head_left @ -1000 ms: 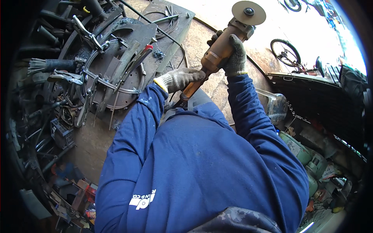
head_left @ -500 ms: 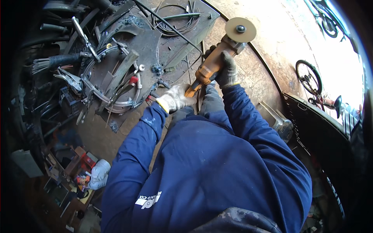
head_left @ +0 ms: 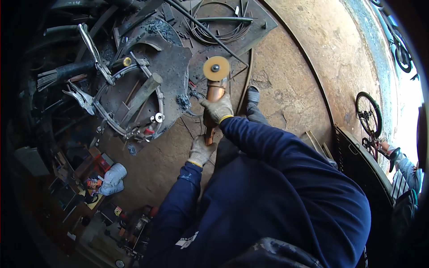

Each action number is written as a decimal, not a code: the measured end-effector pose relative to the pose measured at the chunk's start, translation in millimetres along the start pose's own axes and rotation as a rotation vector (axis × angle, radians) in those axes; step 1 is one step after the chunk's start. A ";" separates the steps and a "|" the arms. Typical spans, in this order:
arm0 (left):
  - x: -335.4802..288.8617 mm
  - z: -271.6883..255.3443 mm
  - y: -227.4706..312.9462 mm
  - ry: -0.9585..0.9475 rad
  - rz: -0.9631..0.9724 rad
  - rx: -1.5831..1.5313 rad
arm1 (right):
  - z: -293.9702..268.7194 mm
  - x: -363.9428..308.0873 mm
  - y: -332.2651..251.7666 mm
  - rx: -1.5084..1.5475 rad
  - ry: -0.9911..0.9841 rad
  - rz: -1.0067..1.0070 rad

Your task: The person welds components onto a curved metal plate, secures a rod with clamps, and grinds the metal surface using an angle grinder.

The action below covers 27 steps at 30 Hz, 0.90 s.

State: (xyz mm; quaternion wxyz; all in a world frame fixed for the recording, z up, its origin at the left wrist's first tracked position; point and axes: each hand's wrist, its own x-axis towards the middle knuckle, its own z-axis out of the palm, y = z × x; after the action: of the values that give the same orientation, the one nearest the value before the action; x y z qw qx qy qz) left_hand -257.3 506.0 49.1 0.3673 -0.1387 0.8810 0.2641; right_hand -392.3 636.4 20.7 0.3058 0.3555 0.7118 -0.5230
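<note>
Both my gloved hands hold an orange angle grinder [head_left: 216, 92] with a tan disc [head_left: 216, 68] at its far end. My right hand [head_left: 218, 108] is wrapped round the body behind the disc. Around the rear end closes my left hand [head_left: 201, 149], nearer to me. Left of the grinder, on a dark metal work table [head_left: 172, 67], lies a curved metal frame [head_left: 106, 117] with a grey bar [head_left: 142, 98] across it. Locking pliers [head_left: 82, 98] grip at the frame's left side, and another clamp [head_left: 96, 53] stands at its upper left.
Coiled cable [head_left: 219, 29] lies on the table's far part. A dark hose [head_left: 248, 76] runs along the floor beside my foot [head_left: 253, 96]. At the right are a bicycle [head_left: 369, 118], a dark metal panel [head_left: 364, 156] and another person's arm [head_left: 404, 163]. Clutter and a white bag [head_left: 113, 178] sit lower left.
The grinder has swung left and nearer to the table, its disc still pointing away from me. My right arm now reaches across my body, and the view has turned slightly.
</note>
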 end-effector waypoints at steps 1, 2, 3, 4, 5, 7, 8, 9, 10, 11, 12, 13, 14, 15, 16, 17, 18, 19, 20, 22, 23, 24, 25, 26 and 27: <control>4.5 3.5 -5.5 0.004 -0.048 -0.028 | 8.1 0.2 -4.1 0.061 -0.077 -0.003; 10.8 7.5 -10.6 0.038 -0.073 -0.060 | 17.0 5.7 -8.9 0.026 -0.124 -0.032; 18.8 12.9 -14.4 0.069 -0.096 -0.094 | 25.1 16.7 -13.1 -0.011 -0.167 -0.058; 25.7 9.1 -9.8 0.099 -0.117 -0.129 | 33.0 29.2 -18.4 -0.048 -0.207 -0.084; 30.6 1.4 -8.7 0.045 -0.107 -0.117 | 41.5 43.2 -25.7 -0.118 -0.222 -0.063; 33.6 -7.5 -21.6 0.107 -0.103 -0.094 | 55.1 61.0 -39.6 -0.159 -0.246 -0.156; 33.3 -13.0 -29.1 0.139 -0.103 -0.082 | 63.6 75.0 -40.9 -0.174 -0.256 -0.221; 26.0 -17.2 -41.0 0.213 -0.034 -0.063 | 74.8 92.1 -39.6 -0.270 -0.241 -0.324; 14.8 -19.8 -56.2 0.205 -0.089 -0.014 | 85.2 108.1 -40.4 -0.323 -0.237 -0.386; -1.4 -18.8 -74.0 0.196 -0.148 0.034 | 93.4 126.8 -40.5 -0.356 -0.234 -0.432; -20.4 -14.5 -91.4 0.185 -0.209 0.081 | 102.0 145.6 -40.2 -0.395 -0.233 -0.474; -41.7 -4.0 -111.7 0.217 -0.242 0.060 | 109.2 159.3 -38.0 -0.427 -0.239 -0.512; -59.5 3.3 -127.7 0.243 -0.255 0.049 | 121.3 187.9 -35.0 -0.486 -0.190 -0.521; -73.2 7.9 -138.2 0.200 -0.262 0.084 | 129.8 217.8 -33.3 -0.546 -0.132 -0.527; -90.6 19.0 -149.6 0.161 -0.289 0.104 | 132.0 231.9 -31.9 -0.594 -0.122 -0.555; -110.0 36.2 -164.9 0.051 -0.319 0.125 | 133.5 232.9 -31.6 -0.630 -0.128 -0.582; -127.6 52.8 -175.7 -0.058 -0.346 0.141 | 134.3 233.2 -31.9 -0.669 -0.134 -0.609; -139.4 62.9 -175.9 -0.079 -0.385 0.092 | 126.4 236.7 -31.1 -0.695 -0.124 -0.623; -148.7 73.2 -175.0 -0.101 -0.422 0.045 | 121.4 239.6 -31.7 -0.720 -0.115 -0.630; -157.3 84.5 -174.1 -0.149 -0.468 -0.039 | 109.2 241.5 -31.9 -0.753 -0.098 -0.641; -158.0 88.2 -175.3 -0.172 -0.478 -0.074 | 103.7 242.3 -33.3 -0.762 -0.092 -0.645; -160.8 93.2 -178.6 -0.194 -0.491 -0.109 | 99.7 241.0 -34.4 -0.778 -0.086 -0.647; -168.9 103.7 -188.9 -0.150 -0.419 -0.050 | 97.8 238.0 -36.0 -0.783 -0.091 -0.651; -175.7 113.1 -199.4 -0.106 -0.348 0.009 | 97.4 234.0 -36.7 -0.789 -0.099 -0.652; -179.5 123.6 -206.1 -0.058 -0.275 0.059 | 98.8 231.7 -38.1 -0.803 -0.107 -0.660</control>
State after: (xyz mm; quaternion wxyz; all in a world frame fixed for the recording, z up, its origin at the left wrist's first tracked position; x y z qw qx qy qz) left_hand 28.1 415.7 30.5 0.4293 -0.2394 0.8501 0.1891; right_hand -547.3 576.9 -172.5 0.2726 -0.0604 0.9138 -0.2950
